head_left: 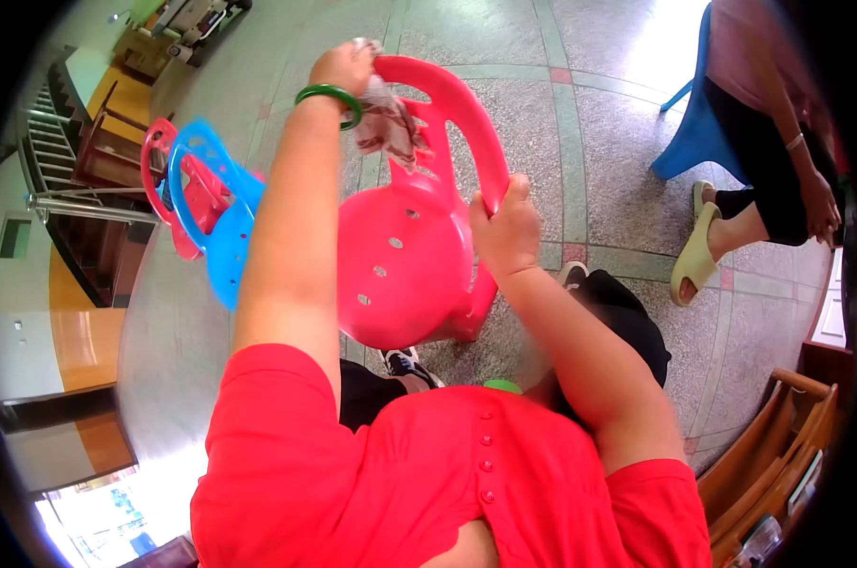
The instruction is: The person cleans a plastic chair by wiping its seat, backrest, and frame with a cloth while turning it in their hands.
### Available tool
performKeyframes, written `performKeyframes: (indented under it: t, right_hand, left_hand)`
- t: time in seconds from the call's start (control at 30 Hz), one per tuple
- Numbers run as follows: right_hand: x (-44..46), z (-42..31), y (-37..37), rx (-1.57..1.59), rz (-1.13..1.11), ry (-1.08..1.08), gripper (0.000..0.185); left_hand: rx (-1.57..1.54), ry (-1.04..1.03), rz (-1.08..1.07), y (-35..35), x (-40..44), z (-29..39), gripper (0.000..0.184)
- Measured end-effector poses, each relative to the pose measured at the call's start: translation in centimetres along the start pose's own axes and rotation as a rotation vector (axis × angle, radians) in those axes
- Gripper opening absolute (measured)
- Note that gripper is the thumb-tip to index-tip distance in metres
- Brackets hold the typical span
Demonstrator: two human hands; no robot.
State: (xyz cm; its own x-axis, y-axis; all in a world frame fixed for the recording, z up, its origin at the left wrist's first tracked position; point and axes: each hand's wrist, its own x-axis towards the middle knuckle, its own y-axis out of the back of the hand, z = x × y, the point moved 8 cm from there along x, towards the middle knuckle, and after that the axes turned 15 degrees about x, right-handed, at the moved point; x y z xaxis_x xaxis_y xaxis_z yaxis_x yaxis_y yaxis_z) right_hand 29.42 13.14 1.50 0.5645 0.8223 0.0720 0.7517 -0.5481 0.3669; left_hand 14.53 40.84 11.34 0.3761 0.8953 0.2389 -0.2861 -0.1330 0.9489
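Head view: a red plastic chair (400,275) stands on the speckled floor (627,151) in front of the person, its backrest (476,123) on the far side; the left hand (341,71) has its grip bunched around a patterned cloth (386,123) at the top rail, though I cannot tell whether its fingertips meet plastic beneath; the right hand (509,227) has its grip clamped on the backrest's side edge. A blue chair (225,251) stands nearby, and another person (759,57) sits well apart. To my eye, the chair should prove light, stiff and smooth, perhaps slippery if damp; the curved rail seems the surest hold, the cloth soft and limp
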Motion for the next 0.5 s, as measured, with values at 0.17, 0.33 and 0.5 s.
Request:
performKeyframes:
  t: [0.17, 0.33, 0.5]
  right_hand:
    - [0.0, 0.3, -0.4, 0.042, -0.015, -0.018, 0.037]
    - [0.3, 0.2, -0.5, 0.038, -0.002, 0.026, 0.038]
    - [1.1, -0.1, -0.1, -0.012, 0.075, 0.069, 0.04]
  left_hand:
    - [0.077, 0.024, 0.087, 0.4, -2.2, 0.1, 0.037]
    - [0.151, -0.205, 0.29, 1.5, -5.2, 3.7, 0.029]
    - [0.174, -0.332, 0.106, -0.4, -10.6, 12.1, 0.022]
